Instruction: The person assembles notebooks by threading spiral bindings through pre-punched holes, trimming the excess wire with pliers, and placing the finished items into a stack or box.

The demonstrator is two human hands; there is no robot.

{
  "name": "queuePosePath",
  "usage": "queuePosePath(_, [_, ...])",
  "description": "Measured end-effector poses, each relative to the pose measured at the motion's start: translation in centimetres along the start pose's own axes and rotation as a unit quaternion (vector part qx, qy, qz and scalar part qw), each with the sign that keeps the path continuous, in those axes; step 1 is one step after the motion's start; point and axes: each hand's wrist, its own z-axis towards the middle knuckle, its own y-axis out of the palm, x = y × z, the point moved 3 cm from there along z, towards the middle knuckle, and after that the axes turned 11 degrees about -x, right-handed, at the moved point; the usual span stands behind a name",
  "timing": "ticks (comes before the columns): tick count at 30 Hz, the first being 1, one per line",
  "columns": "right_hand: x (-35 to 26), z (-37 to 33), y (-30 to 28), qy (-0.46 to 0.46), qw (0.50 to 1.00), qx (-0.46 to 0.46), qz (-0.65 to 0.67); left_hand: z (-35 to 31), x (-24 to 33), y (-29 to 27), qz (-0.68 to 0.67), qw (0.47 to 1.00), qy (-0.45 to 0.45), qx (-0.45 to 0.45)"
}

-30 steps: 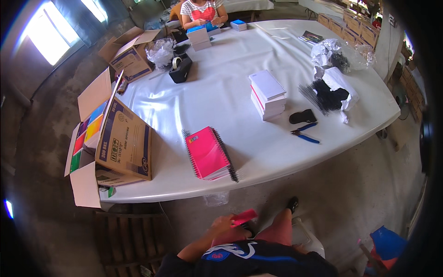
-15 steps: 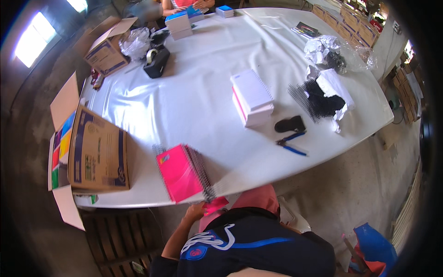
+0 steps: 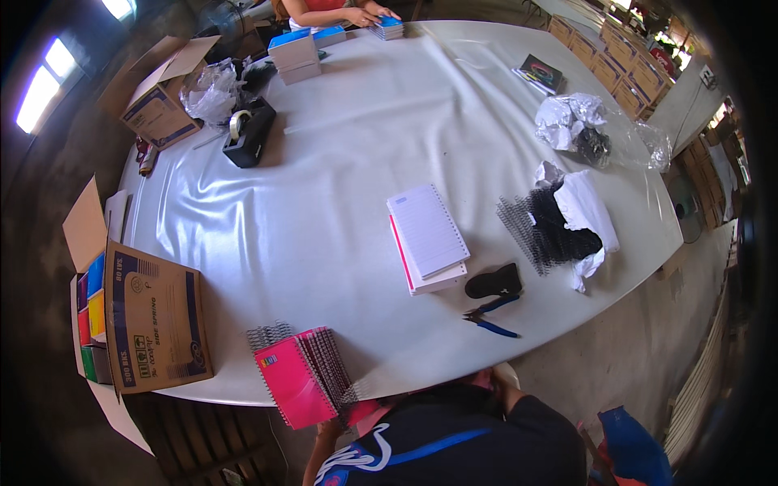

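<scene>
A stack of pink spiral notebooks (image 3: 296, 381) lies at the table's near edge, its lower end overhanging. My left hand (image 3: 329, 427) is at the stack's near end, its fingers hidden by the pink covers. Beside it, a pink cover (image 3: 362, 411) shows low against my shirt, partly hidden and blurred. My right forearm (image 3: 510, 394) bends down beside my body at the table edge; the fingers of that hand do not show. Farther in lies a pile of punched, lined white sheets (image 3: 429, 231) with a pink edge. Near it are blue-handled pliers (image 3: 493, 316) and a black pouch-like object (image 3: 494, 281).
An open carton (image 3: 162, 324) with colourful notebooks stands at the left edge. Black wire spirals (image 3: 551, 227) lie in torn white paper at right. A tape dispenser (image 3: 250, 136) and another carton (image 3: 162, 113) are far left. Across the table, a person's hands (image 3: 374, 14) touch small blue-covered books (image 3: 388, 29).
My view has tilted and shifted, so the table things appear lower. My left hand has moved from beside the pink stack to its near end. The far person's hands moved right to the small blue-covered books.
</scene>
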Motion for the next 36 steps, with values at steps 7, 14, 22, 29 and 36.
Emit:
queuePosePath(7, [9.3,-10.8,-19.4,-0.010,0.602,0.736,0.310,-2.6,9.9,-7.7,-0.141,0.989,-0.040,-0.009])
queuePosePath(14, [-22.7,-15.5,-29.6,-0.487,0.708,0.330,0.391,-4.9,20.0,-15.7,-0.012,0.998,-0.042,-0.042])
queuePosePath(22, [-41.0,-7.1,-20.7,-0.355,0.930,0.095,0.026,-16.3,29.6,-27.1,-0.083,0.949,0.196,0.231])
queuePosePath(29, [-41.2,-8.9,-22.6,-0.336,0.921,0.177,-0.081,-14.9,30.4,-35.4,-0.224,0.781,0.390,0.433])
queuePosePath(36, [-41.0,-8.4,-24.7,-0.435,0.891,0.120,-0.061,-6.7,32.3,-49.7,-0.145,0.811,0.297,0.482])
